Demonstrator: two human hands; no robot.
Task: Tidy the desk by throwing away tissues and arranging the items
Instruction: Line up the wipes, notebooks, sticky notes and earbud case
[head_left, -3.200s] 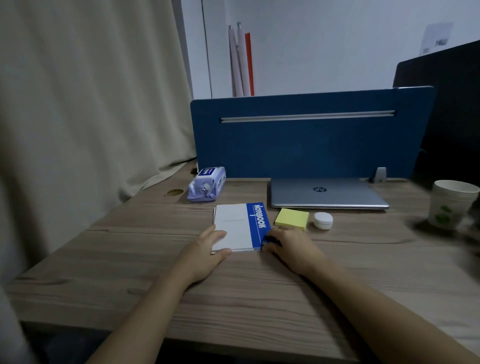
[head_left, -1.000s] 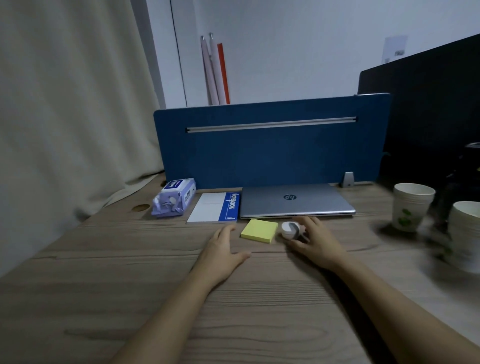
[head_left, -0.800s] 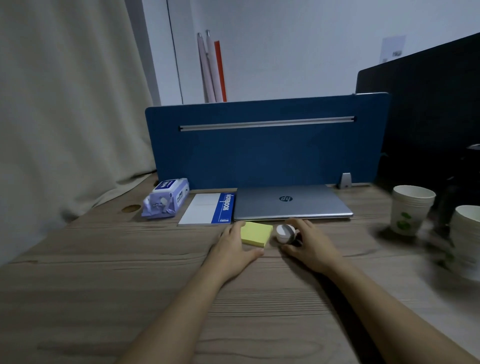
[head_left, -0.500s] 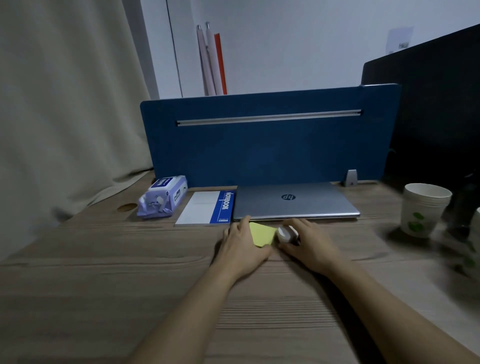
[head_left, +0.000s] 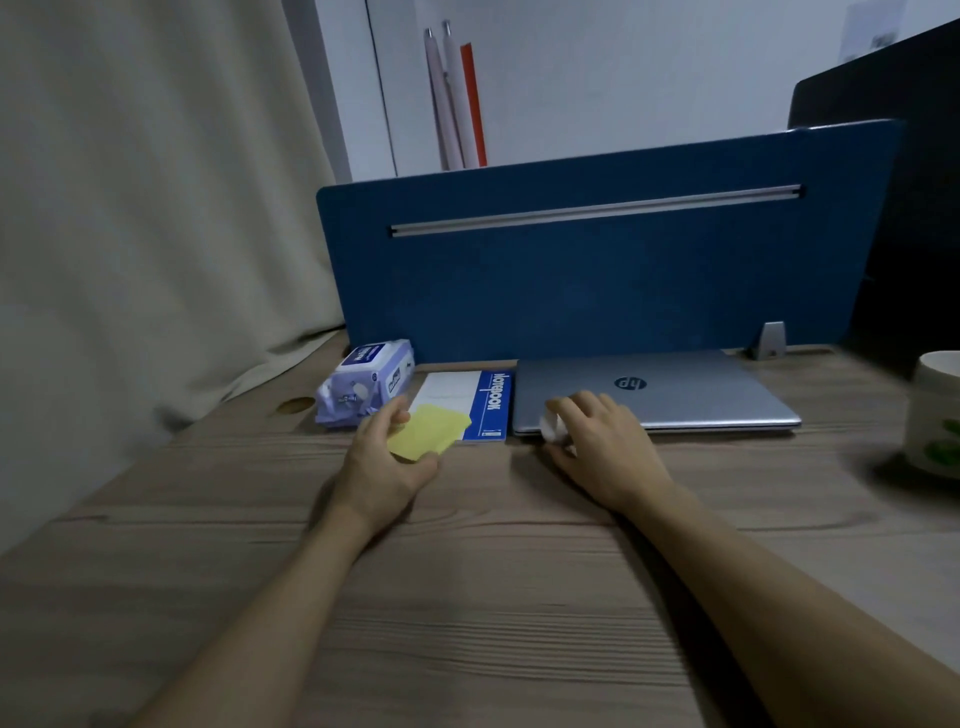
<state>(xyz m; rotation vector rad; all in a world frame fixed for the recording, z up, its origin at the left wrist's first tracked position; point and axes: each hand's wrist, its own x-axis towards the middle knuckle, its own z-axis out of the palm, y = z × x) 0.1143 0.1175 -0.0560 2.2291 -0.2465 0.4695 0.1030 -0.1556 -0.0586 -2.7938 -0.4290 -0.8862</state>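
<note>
- The left hand (head_left: 382, 460) makes the first grip: thumb and fingers pinch the near-left corner of the yellow sticky-note pad (head_left: 428, 433), which is tilted and overlaps the near edge of the notebook (head_left: 470, 402).
- The right hand (head_left: 605, 441) makes the second grip, fingers curled round a small white round case (head_left: 551, 427) at the front-left corner of the closed laptop (head_left: 654, 389); the case is mostly hidden, so whether it touches the bench (head_left: 493, 597) I cannot tell.
- Handling, as a judgement: the pad is light and slightly flexible, and a corner pinch lets it droop, so holding it across two opposite edges would steady it. The case looks smooth, hard and light, likely to roll or slip, so it is best taken across its widest part.
- Further out, a pack of wipes (head_left: 363, 384) lies just left of the notebook against the blue divider (head_left: 597, 280).
- A paper cup (head_left: 932, 415) stands well apart at the right edge.
</note>
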